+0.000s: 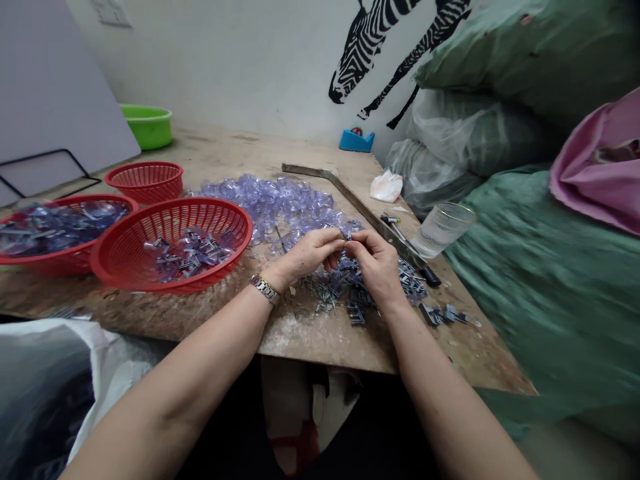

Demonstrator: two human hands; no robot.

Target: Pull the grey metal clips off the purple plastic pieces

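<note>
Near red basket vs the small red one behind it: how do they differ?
The near red basket is wider than the small red basket. The near one holds clear-and-metal pieces; the small one shows only bare mesh. Both are round, red, meshed.

The counter (320, 337) runs back to the wall. On its left side sit three baskets: the nearest basket (120, 253) with small pieces in it, the second basket (55, 263) to its left, and the third basket (145, 181) behind both. A basin (149, 127) stands farther back. The left grip (307, 253) and right grip (377, 263) meet mid-counter with a small piece (345, 237) between them, above a heap of clips (350, 293) and before a pile of plastic pieces (280, 200). To the right lies a metal bar (350, 200), with a glass (443, 230) just beyond it at the counter's edge. Sacks (550, 287) crowd the right side.
</note>
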